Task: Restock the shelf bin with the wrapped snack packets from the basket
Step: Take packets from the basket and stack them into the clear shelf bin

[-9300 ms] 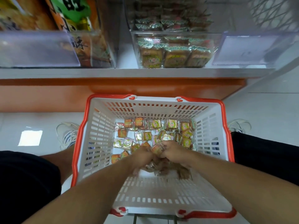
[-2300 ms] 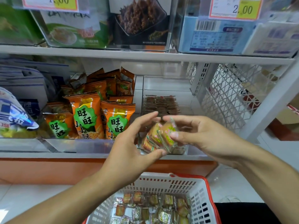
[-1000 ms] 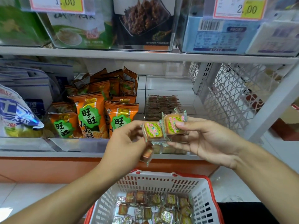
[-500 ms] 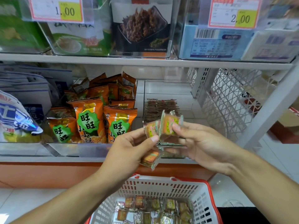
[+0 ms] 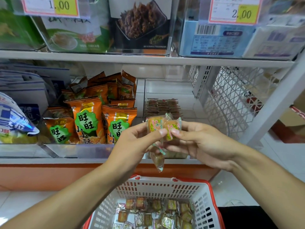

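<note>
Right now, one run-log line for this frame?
phase: aligning packets | left hand: pinches wrapped packets | right hand: pinches same | shelf bin: part filled | basket: packets remain

Two hands [image 5: 132,146]; one basket [image 5: 204,195]; two price tags [image 5: 51,5].

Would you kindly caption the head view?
Left hand and right hand hold clear-wrapped orange snack packets above white red-rimmed basket.
</note>
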`<state>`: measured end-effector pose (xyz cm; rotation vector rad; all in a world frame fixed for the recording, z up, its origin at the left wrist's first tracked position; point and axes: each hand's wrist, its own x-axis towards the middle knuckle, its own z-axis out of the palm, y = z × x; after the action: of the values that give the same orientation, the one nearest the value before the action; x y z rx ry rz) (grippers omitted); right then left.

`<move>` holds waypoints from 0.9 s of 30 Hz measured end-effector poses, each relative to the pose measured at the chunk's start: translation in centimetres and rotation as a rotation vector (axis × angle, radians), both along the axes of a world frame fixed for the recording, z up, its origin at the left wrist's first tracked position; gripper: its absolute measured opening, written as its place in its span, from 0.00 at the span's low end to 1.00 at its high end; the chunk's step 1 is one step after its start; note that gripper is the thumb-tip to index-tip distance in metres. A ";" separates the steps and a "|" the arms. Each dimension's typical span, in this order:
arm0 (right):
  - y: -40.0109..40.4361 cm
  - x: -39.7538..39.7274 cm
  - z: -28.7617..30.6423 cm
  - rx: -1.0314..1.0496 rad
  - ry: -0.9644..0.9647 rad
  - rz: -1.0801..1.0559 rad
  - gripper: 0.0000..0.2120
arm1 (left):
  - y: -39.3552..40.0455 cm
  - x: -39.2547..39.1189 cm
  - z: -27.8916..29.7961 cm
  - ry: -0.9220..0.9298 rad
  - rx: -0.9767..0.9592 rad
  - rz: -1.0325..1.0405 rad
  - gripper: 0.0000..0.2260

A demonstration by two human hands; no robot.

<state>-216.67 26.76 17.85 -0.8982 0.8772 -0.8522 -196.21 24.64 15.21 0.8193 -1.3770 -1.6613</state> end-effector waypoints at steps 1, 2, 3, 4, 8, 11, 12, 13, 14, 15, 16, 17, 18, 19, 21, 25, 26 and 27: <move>-0.2 -0.2 0.1 -0.019 0.017 -0.023 0.20 | -0.1 -0.1 0.1 0.002 0.008 0.014 0.13; -0.3 -0.3 0.2 -0.042 0.036 -0.048 0.21 | -0.2 -0.2 0.1 0.006 0.024 0.024 0.13; -0.4 -0.4 0.3 -0.064 0.053 -0.073 0.21 | -0.3 -0.4 0.2 0.016 0.047 0.028 0.14; -0.5 -0.5 0.5 -0.084 0.064 -0.094 0.22 | -0.4 -0.5 0.2 0.032 0.071 0.027 0.17; -0.7 -0.4 0.3 -0.145 0.093 -0.142 0.23 | -0.5 -1.3 0.4 0.094 0.151 0.034 0.22; -0.7 -0.4 -0.2 -0.151 0.086 -0.147 0.30 | -0.5 -1.3 0.3 0.093 0.172 0.029 0.20; -0.7 -0.3 -0.4 -0.150 0.074 -0.123 0.31 | -0.5 -1.3 0.2 0.080 0.175 0.025 0.20; -0.6 -0.2 -0.5 -0.145 0.064 -0.093 0.31 | -0.4 -1.2 0.2 0.062 0.181 0.019 0.21; -0.5 -0.1 -0.6 -0.145 0.069 -0.061 0.29 | -0.4 -1.1 0.3 0.043 0.187 0.013 0.22; -0.4 0.1 -0.7 -0.156 0.098 -0.033 0.27 | -0.3 -1.1 0.3 0.027 0.192 0.006 0.22; -0.3 0.2 -0.8 -0.183 0.147 -0.010 0.25 | -0.2 -1.0 0.3 0.018 0.189 -0.003 0.21; -0.1 0.3 -0.8 -0.218 0.204 0.008 0.22 | -0.1 -1.0 0.3 0.012 0.181 -0.016 0.19; 0.0 0.3 -0.6 -0.252 0.262 0.015 0.21 | 0.0 -0.9 0.3 0.004 0.170 -0.026 0.17; 0.2 0.3 -0.4 -0.281 0.321 0.004 0.21 | 0.1 -0.8 0.3 -0.004 0.165 -0.032 0.17; 0.3 0.2 -0.1 -0.312 0.413 -0.048 0.24 | 0.1 -0.6 0.4 -0.009 0.183 -0.032 0.16; 0.5 0.4 0.1 -0.314 0.397 -0.095 0.29 | 0.3 -0.6 0.8 0.010 0.252 -0.050 0.16; 0.5 0.5 0.1 -0.319 0.390 -0.099 0.28 | 0.3 -0.5 0.8 0.018 0.257 -0.057 0.16; 0.5 0.4 0.1 -0.327 0.381 -0.103 0.28 | 0.3 -0.5 0.8 0.028 0.260 -0.061 0.16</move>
<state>-216.25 27.25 17.97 -1.3391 1.1401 -0.9459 -196.71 24.98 16.05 0.9035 -1.1925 -1.9194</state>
